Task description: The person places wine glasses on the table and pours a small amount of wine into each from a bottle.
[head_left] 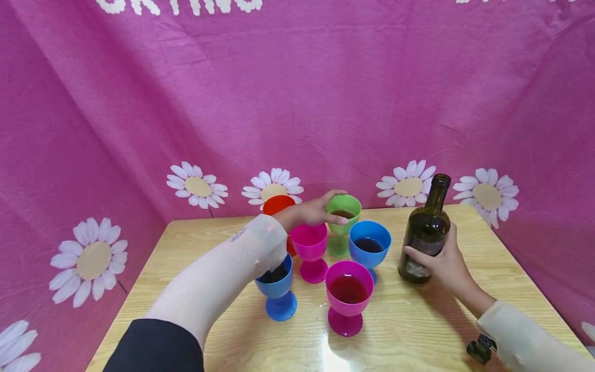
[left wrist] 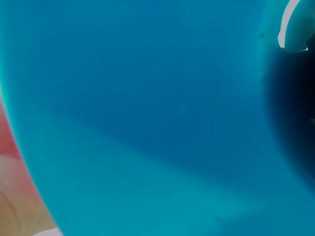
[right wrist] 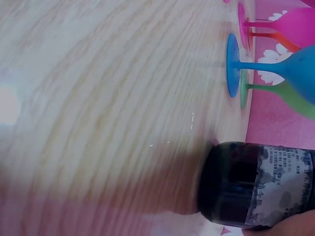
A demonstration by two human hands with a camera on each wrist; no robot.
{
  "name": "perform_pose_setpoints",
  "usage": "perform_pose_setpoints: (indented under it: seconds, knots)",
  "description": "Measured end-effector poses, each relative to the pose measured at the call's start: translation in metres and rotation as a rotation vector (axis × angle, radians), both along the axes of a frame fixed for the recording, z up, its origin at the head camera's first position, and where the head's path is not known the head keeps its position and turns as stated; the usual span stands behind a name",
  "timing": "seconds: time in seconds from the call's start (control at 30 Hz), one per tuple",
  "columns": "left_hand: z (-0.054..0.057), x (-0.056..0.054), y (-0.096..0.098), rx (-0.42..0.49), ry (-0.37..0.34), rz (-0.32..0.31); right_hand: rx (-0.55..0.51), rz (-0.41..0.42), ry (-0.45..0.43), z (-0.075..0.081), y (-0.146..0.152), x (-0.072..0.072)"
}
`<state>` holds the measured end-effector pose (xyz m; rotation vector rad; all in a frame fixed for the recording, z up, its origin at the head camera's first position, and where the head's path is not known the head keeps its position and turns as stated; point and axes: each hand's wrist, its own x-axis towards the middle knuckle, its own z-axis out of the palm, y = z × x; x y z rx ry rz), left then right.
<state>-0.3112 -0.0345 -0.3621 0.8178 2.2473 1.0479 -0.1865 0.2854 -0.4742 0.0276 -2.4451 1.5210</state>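
My left hand [head_left: 315, 212] reaches across to the green goblet [head_left: 339, 243], its thumb and fingers around the bowl, which holds some dark liquid. My right hand [head_left: 447, 263] grips the dark glass wine bottle [head_left: 425, 227] around its labelled lower body. The bottle is upright and uncorked, its base at or just above the table; I cannot tell which. In the right wrist view the bottle's label [right wrist: 283, 182] shows, with fingers at the lower edge. Beneath my left wrist stands a blue goblet [head_left: 281, 305]; blue plastic [left wrist: 123, 123] fills the left wrist view.
Between the hands stand another blue goblet [head_left: 370, 232] and a front pink goblet [head_left: 348, 305], both with dark or red liquid. A second pink goblet [head_left: 310, 248] and a red goblet [head_left: 277, 203] are partly behind my left arm. Pink cloth [head_left: 297, 103] surrounds the wooden table [head_left: 390, 336].
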Motion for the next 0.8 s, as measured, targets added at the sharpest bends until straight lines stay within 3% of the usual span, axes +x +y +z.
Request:
perform_pose_setpoints:
  seconds: [0.23, 0.5, 0.8]
  knots:
    - [-0.001, -0.003, 0.001, 0.005, 0.0, 0.019, -0.005, -0.021, 0.068, -0.008, 0.002, 0.004]
    - [0.008, 0.0, 0.002, -0.113, 0.031, 0.054, -0.031, -0.009, 0.072, -0.008, 0.0, 0.005]
    - [0.019, 0.004, 0.0, -0.226, 0.143, 0.035, -0.027, -0.01, 0.067, -0.007, -0.001, 0.006]
